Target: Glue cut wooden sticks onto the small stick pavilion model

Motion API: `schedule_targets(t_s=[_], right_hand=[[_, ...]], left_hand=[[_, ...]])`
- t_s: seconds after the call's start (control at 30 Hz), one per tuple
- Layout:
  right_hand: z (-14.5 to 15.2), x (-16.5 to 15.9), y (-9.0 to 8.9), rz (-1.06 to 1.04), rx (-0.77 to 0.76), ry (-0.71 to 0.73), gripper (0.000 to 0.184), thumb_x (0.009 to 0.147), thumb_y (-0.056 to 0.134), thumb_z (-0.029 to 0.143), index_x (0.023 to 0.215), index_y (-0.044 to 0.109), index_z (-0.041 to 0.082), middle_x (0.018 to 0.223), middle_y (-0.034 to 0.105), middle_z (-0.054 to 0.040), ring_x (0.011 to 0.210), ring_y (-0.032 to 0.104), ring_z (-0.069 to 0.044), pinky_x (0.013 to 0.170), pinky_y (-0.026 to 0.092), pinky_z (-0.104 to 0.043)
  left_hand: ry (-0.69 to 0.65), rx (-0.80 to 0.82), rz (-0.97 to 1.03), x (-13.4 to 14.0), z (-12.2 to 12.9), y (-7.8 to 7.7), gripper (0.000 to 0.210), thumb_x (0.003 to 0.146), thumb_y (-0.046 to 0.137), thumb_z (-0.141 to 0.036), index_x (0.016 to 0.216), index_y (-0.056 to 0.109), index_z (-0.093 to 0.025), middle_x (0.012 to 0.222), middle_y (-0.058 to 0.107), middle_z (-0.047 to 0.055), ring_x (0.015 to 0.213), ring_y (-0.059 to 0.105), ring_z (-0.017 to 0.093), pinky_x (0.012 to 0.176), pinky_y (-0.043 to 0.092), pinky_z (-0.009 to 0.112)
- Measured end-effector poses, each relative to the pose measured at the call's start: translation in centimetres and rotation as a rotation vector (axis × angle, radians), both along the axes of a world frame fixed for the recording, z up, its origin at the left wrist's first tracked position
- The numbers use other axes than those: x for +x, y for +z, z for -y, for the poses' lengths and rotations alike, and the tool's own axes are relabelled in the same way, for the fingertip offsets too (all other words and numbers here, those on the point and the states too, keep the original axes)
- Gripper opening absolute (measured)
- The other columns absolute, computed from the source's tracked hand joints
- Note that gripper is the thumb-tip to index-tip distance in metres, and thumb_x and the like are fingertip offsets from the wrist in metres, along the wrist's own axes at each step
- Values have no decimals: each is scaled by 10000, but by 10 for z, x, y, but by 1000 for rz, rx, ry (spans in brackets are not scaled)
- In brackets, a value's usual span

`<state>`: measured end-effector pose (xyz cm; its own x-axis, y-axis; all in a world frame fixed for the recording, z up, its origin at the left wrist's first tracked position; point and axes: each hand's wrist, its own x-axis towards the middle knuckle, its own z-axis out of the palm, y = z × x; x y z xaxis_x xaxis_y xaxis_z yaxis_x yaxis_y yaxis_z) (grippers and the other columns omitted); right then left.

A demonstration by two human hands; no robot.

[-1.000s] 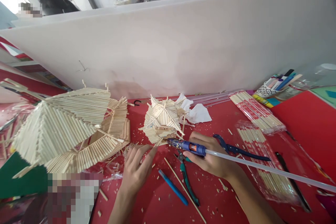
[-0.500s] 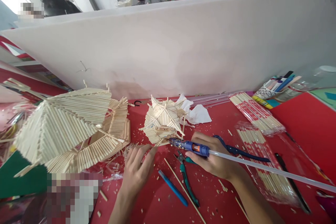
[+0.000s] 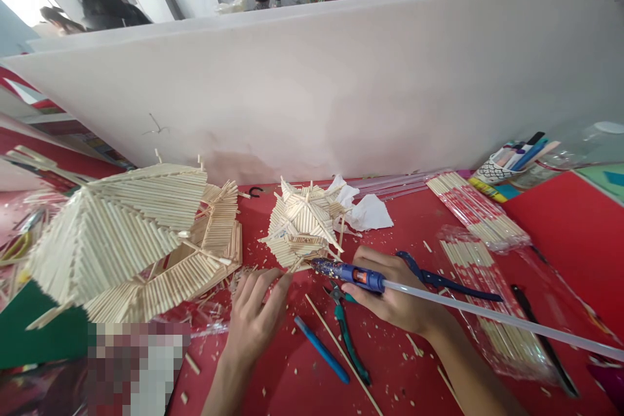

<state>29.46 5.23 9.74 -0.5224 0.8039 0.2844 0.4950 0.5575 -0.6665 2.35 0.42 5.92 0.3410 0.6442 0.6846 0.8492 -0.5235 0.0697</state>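
My right hand point(image 3: 390, 286) is closed around a blue glue gun point(image 3: 363, 276), with a long clear glue stick point(image 3: 468, 309) running out of its back. Its nozzle meets the near lower edge of a small tiered roof model point(image 3: 307, 214) built from wooden sticks. Beside that edge, my left hand point(image 3: 258, 302) lies palm down, fingers bent and slightly apart; its thumb is hidden, and I cannot tell whether the fingertips touch the model. Between my forearms lie a blue pen point(image 3: 322, 350), a thin wooden stick point(image 3: 341, 351) and green-handled cutting pliers point(image 3: 347, 338).
A larger stick-built roof model point(image 3: 131, 227) stands at left. Bundled sticks point(image 3: 478, 208), another wrapped bundle point(image 3: 502, 312), a dark blue-handled tool point(image 3: 448, 281) and a pen cup point(image 3: 502, 166) are at right. Crumpled tissue point(image 3: 370, 213) lies behind. A pale partition point(image 3: 312, 91) borders the red table point(image 3: 400, 370).
My right hand and the glue gun have shifted very slightly left along the small model's near edge. My left hand and the models stay in place.
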Motion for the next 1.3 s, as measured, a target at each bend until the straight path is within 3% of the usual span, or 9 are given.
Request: schedule_targets(t_s=[0.97, 1.3], right_hand=[[1, -2, -5, -17, 9, 5, 337, 1022, 555, 357, 727, 471, 217, 741, 510, 19, 629, 516, -124, 576, 375, -251], [-1, -1, 1, 0, 18, 20, 339, 1024, 551, 358, 725, 477, 215, 728, 516, 21, 609, 512, -117, 568, 368, -247]], left_hand=[[4, 2, -23, 0, 0, -1, 285, 890, 616, 4, 1103, 640, -183, 963, 714, 84, 860, 655, 194, 824, 485, 324], [9, -3, -4, 2, 0, 2, 253, 903, 622, -2, 1088, 623, -175, 950, 712, 76, 847, 643, 185, 812, 480, 318]])
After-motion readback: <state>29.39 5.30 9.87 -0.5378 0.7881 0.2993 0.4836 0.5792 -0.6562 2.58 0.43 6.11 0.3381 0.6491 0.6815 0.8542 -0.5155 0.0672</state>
